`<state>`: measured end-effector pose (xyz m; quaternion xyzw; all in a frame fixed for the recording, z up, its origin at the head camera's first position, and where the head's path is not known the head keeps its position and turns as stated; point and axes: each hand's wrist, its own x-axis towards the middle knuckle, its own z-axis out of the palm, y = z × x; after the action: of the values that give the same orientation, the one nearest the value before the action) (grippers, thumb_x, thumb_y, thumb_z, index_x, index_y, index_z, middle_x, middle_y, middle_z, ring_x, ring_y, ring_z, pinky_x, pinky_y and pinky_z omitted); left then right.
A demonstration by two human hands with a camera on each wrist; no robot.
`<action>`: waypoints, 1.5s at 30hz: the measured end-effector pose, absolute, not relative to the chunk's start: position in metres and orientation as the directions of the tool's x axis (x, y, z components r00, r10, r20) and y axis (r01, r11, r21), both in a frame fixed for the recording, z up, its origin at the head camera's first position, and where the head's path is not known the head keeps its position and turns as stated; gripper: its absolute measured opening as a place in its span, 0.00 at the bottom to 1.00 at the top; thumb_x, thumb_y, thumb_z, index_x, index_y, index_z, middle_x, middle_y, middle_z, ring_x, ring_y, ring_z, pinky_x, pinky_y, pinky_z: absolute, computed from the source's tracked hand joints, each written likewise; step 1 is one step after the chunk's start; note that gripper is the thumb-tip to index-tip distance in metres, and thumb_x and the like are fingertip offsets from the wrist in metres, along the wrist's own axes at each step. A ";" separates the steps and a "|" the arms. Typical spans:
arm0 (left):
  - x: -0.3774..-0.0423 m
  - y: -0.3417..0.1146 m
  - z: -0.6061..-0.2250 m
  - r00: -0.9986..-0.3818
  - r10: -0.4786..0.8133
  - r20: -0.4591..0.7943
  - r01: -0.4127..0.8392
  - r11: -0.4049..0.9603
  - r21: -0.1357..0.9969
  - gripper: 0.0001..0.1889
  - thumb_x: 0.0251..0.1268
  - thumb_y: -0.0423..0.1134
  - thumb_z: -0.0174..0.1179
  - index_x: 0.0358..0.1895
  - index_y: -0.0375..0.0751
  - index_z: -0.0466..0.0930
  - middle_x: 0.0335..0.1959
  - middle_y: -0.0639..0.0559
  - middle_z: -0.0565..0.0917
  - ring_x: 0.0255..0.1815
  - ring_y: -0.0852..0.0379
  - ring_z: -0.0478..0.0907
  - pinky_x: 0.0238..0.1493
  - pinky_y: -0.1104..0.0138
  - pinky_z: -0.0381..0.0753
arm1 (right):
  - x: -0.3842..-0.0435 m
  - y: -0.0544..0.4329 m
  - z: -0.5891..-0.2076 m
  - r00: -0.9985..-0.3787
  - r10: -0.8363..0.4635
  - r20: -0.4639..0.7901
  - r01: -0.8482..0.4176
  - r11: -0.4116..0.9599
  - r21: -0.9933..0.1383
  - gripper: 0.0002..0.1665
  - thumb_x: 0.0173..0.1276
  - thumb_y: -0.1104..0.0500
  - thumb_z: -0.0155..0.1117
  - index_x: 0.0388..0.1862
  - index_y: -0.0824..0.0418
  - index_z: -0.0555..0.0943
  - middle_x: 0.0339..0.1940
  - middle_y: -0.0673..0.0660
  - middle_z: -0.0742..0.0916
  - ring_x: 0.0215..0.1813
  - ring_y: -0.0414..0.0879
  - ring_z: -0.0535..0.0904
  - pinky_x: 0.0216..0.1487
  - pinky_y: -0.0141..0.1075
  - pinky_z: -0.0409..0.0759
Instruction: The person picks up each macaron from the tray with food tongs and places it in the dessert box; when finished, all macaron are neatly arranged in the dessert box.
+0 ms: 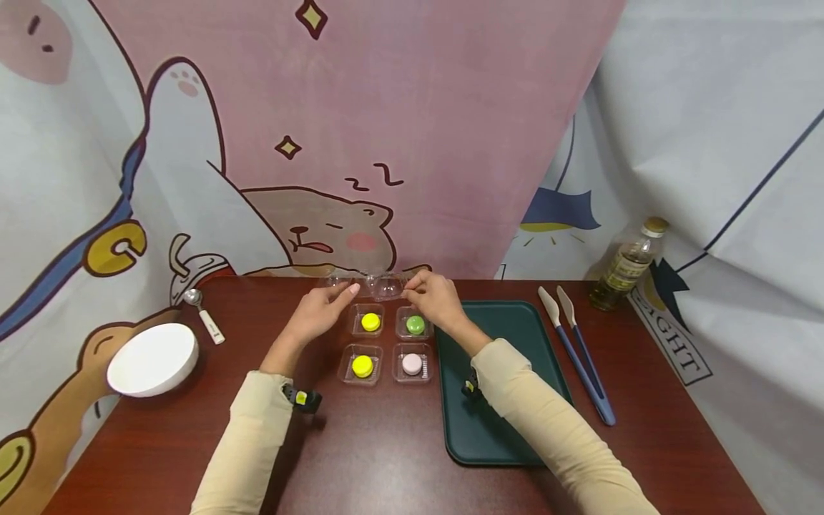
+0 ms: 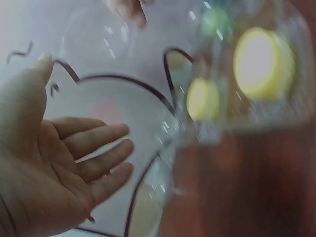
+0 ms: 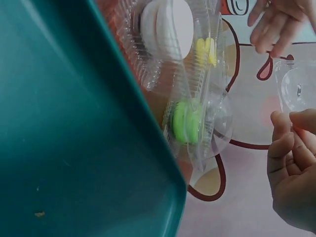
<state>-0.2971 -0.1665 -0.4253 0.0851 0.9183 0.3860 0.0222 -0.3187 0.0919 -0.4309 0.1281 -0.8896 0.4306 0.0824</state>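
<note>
Cartoon-printed fabric (image 1: 463, 129), pink and white, forms the backdrop to a reddish-brown bench (image 1: 373, 458), across which a person's two pale-sleeved arms extend. The right hand (image 1: 439, 300) is closed in a pinching grip on the near edge of a clear domed lid (image 1: 388, 288), thumb against forefinger, the lid lying toward the back of the bench, between the two hands. The left hand (image 1: 315, 313) has its grip loose and unfilled, the fingers extended and apart near the lid's other side. Nearer the viewer, four clear containers (image 1: 360, 383) stand in two rows of two, each holding one macaron: a yellow macaron (image 1: 370, 322) at rear left, a green macaron (image 1: 415, 325) at rear right, a second yellow macaron (image 1: 363, 366) at front left and a pale pink macaron (image 1: 412, 364) at front right. Beside them on the right lies a dark green tray (image 1: 473, 440), partly beneath the right forearm; farther right are blue-handled tongs (image 1: 578, 363) and a glass bottle (image 1: 623, 272). At far left sit a white bowl (image 1: 153, 360) and a small scoop (image 1: 209, 324).
</note>
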 end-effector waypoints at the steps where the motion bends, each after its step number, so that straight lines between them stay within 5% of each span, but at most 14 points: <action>1: -0.296 -0.164 -0.422 -0.985 0.174 0.015 0.129 0.665 0.736 0.45 0.72 0.72 0.43 0.73 0.35 0.69 0.69 0.38 0.77 0.72 0.38 0.72 0.71 0.43 0.70 | -0.318 0.091 -0.430 -0.945 -0.168 0.280 -0.323 0.609 -0.725 0.04 0.66 0.57 0.73 0.35 0.56 0.86 0.34 0.54 0.92 0.32 0.46 0.89 0.31 0.33 0.82; 9: -0.293 -0.151 -0.412 -0.977 0.200 -0.077 0.018 0.433 0.901 0.38 0.75 0.67 0.46 0.64 0.33 0.79 0.59 0.40 0.85 0.63 0.43 0.82 0.68 0.48 0.76 | -0.313 0.084 -0.431 -0.879 -0.231 0.417 -0.454 0.674 -0.583 0.04 0.66 0.56 0.72 0.36 0.53 0.85 0.38 0.50 0.92 0.39 0.47 0.89 0.45 0.45 0.84; 18: -0.297 -0.152 -0.418 -0.951 0.272 -0.148 -0.067 0.285 0.956 0.40 0.72 0.66 0.54 0.68 0.33 0.75 0.64 0.37 0.81 0.67 0.42 0.79 0.70 0.48 0.74 | -0.312 0.084 -0.433 -0.841 -0.235 0.488 -0.506 0.661 -0.554 0.04 0.68 0.58 0.71 0.35 0.53 0.83 0.35 0.49 0.92 0.27 0.41 0.81 0.31 0.36 0.77; 27: -0.295 -0.154 -0.422 -0.972 0.203 -0.116 -0.056 0.280 0.958 0.33 0.67 0.59 0.65 0.68 0.42 0.78 0.65 0.37 0.81 0.67 0.39 0.77 0.72 0.49 0.72 | -0.314 0.087 -0.432 -0.875 -0.271 0.402 -0.477 0.631 -0.613 0.06 0.68 0.55 0.71 0.42 0.52 0.87 0.42 0.49 0.92 0.41 0.44 0.89 0.44 0.41 0.86; 38: -0.297 -0.165 -0.433 -0.986 0.145 0.084 0.140 0.437 0.889 0.33 0.62 0.60 0.69 0.68 0.52 0.79 0.63 0.51 0.84 0.69 0.49 0.77 0.70 0.48 0.74 | -0.316 0.099 -0.431 -0.875 -0.472 0.108 -0.397 0.571 -0.719 0.43 0.65 0.39 0.72 0.75 0.50 0.72 0.62 0.49 0.86 0.54 0.44 0.83 0.51 0.41 0.83; 45: -0.299 -0.170 -0.442 -0.973 0.203 0.112 0.198 0.476 0.857 0.35 0.61 0.59 0.70 0.71 0.53 0.75 0.65 0.54 0.83 0.66 0.48 0.78 0.66 0.48 0.77 | -0.317 0.099 -0.438 -0.873 -0.473 0.119 -0.399 0.551 -0.733 0.39 0.69 0.39 0.67 0.74 0.53 0.73 0.61 0.49 0.86 0.53 0.43 0.84 0.46 0.38 0.82</action>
<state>-0.2988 -0.1695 -0.4420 0.1169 0.8590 0.4984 0.0026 -0.3166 0.0985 -0.4384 0.2478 -0.8795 0.4036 -0.0460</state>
